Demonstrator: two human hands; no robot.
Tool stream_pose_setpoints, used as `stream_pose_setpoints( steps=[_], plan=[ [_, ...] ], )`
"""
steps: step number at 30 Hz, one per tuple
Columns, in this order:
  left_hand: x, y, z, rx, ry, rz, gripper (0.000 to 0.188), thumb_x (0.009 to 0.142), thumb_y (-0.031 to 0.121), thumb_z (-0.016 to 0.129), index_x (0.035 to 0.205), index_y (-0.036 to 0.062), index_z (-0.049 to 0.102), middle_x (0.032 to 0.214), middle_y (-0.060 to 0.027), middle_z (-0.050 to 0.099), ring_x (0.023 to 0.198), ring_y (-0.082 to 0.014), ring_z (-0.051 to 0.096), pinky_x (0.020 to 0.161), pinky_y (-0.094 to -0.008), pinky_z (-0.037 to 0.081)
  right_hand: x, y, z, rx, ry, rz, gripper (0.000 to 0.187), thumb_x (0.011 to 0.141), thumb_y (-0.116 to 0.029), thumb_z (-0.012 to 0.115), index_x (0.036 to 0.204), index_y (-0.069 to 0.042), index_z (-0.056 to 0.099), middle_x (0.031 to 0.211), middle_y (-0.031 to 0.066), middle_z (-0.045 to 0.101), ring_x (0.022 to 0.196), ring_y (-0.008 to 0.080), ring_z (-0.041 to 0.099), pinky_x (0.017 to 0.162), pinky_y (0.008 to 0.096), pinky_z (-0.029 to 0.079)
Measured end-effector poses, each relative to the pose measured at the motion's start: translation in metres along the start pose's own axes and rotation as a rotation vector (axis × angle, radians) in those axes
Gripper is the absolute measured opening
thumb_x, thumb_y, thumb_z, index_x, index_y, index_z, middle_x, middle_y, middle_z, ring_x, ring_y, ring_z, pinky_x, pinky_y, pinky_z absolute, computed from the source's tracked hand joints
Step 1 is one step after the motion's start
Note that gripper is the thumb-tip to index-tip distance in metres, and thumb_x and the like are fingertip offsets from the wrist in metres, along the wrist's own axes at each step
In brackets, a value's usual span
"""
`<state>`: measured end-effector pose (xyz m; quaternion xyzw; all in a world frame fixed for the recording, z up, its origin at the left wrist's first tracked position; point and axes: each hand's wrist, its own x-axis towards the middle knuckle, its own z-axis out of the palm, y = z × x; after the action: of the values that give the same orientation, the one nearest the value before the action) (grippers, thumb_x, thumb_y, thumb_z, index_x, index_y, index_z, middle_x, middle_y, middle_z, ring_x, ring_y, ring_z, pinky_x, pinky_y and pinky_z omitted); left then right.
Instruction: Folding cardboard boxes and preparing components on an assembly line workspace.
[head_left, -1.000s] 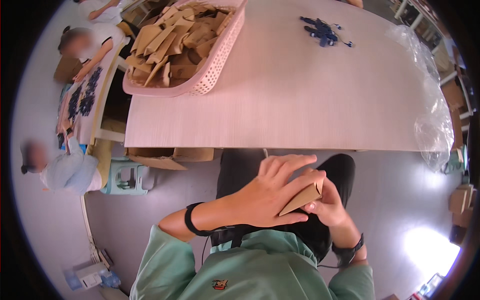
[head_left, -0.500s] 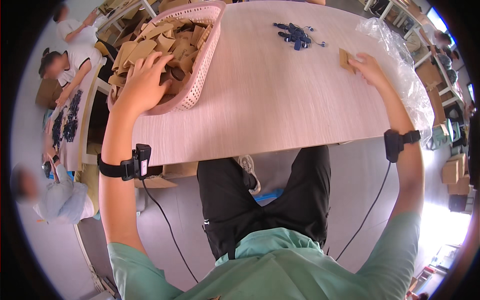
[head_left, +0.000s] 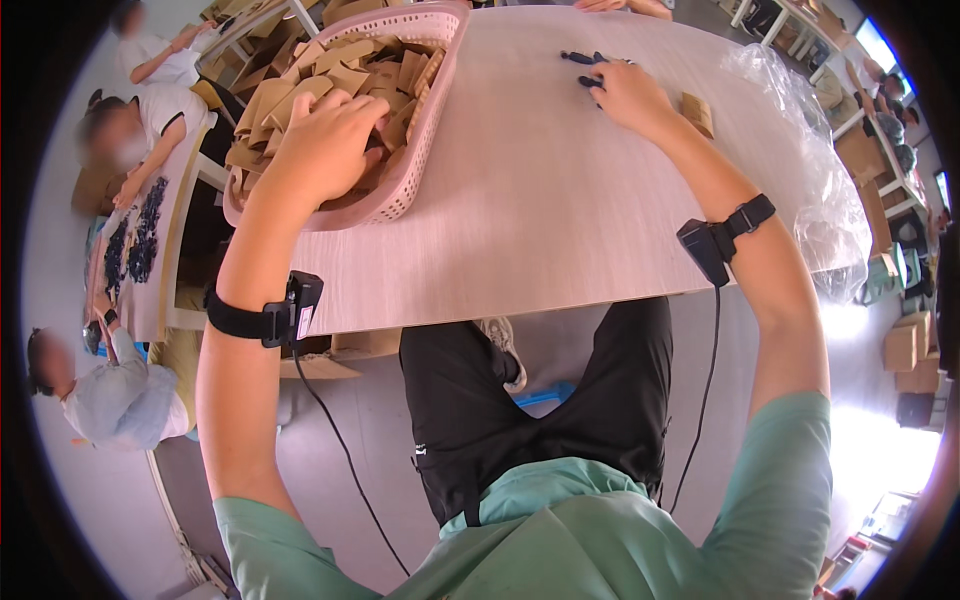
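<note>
My left hand (head_left: 325, 145) is over the pink perforated basket (head_left: 408, 188), its bent fingers spread on the folded brown cardboard pieces (head_left: 345, 78) heaped inside. The thumb is apart from the fingers, and I see nothing held there. Farther off on the table, my right hand (head_left: 630, 95) has its fingertips closed around part of a small cluster of dark blue corded items (head_left: 583, 58). The hand covers most of that cluster. One small brown cardboard piece (head_left: 697, 115) lies on the tabletop, just right of my right hand.
Crumpled clear plastic (head_left: 825, 190) lies along the right side of the pale wooden table (head_left: 510, 215). Another person's hands (head_left: 600, 5) rest at the far edge. Thin black cables hang from bands on my forearms. At left, people work beside a table with dark items (head_left: 140, 240).
My right hand has let go of the small cardboard piece and moved left onto the dark blue items. My left hand has shifted slightly right over the basket. Another person's hands show at the far edge.
</note>
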<state>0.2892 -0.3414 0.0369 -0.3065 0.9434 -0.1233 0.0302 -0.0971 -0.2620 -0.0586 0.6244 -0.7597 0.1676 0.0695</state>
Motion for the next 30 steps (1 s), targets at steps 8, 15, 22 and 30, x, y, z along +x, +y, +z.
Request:
stream_pose_setpoints(
  steps=[8, 15, 22, 30],
  plan=[
    [0.014, -0.009, 0.026, 0.286, 0.183, -0.084, 0.044, 0.088, 0.029, 0.069, 0.127, 0.0132, 0.059, 0.108, -0.0041, 0.066, 0.109, -0.0249, 0.057, 0.094, -0.0418, 0.036, -0.014, 0.003, -0.045, -0.014, -0.152, 0.002, 0.022, 0.084, -0.024, 0.068, 0.098, -0.008, 0.073, 0.088, 0.0094, 0.073, 0.076, 0.0236, 0.069, 0.070, 0.0384, 0.052],
    [0.018, -0.012, 0.021, 0.214, 0.358, -0.162, 0.023, 0.094, 0.027, 0.062, 0.112, 0.0133, 0.067, 0.095, -0.0053, 0.069, 0.098, -0.0240, 0.063, 0.091, -0.0423, 0.037, -0.030, 0.039, -0.074, 0.878, 0.063, 0.264, 0.034, 0.093, -0.028, 0.068, 0.119, -0.006, 0.070, 0.086, -0.0021, 0.067, 0.070, 0.0075, 0.059, 0.060, 0.0245, 0.045],
    [-0.031, 0.005, -0.007, 0.122, 0.684, -0.292, 0.025, 0.095, 0.032, 0.061, 0.105, 0.0107, 0.070, 0.090, -0.0060, 0.072, 0.090, -0.0247, 0.066, 0.090, -0.0411, 0.038, -0.065, 0.044, -0.077, 0.618, 0.044, 0.286, 0.037, 0.090, -0.030, 0.072, 0.115, -0.003, 0.072, 0.090, 0.0025, 0.073, 0.079, 0.0119, 0.066, 0.065, 0.0269, 0.050],
    [-0.124, 0.074, 0.024, -0.789, 0.904, -0.284, 0.016, 0.092, 0.010, 0.065, 0.104, -0.0002, 0.066, 0.091, -0.0093, 0.063, 0.077, -0.0200, 0.058, 0.075, -0.0317, 0.044, -0.095, 0.043, -0.080, 0.399, 0.214, 0.253, 0.031, 0.089, -0.032, 0.074, 0.104, -0.005, 0.074, 0.088, 0.0016, 0.070, 0.078, 0.0107, 0.063, 0.069, 0.0281, 0.049]
  ],
)
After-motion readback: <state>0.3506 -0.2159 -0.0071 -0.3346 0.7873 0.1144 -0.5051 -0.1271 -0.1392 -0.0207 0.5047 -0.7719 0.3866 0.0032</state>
